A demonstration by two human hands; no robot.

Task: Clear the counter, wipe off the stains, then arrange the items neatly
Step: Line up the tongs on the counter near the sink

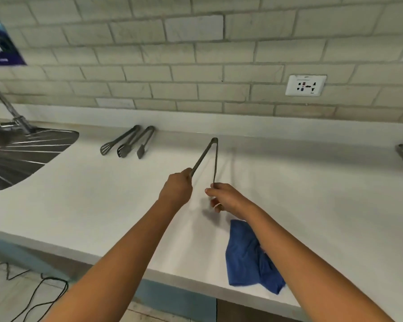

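Nearest us, on the white surface (79, 194), a crumpled blue cloth (247, 259) lies under our right forearm. Beyond it, our left hand (176, 188) and right hand (226, 197) each pinch one arm of spread-open grey metal tongs (215, 159); two more tongs (130, 141) lie by the tiled wall.

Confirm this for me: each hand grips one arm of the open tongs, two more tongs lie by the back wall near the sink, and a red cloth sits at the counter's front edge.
One detail is off: the cloth is blue, not red, as the head view shows. The rest holds: the left hand and right hand each grip one arm of the open tongs, and two more tongs lie by the back wall near the sink.
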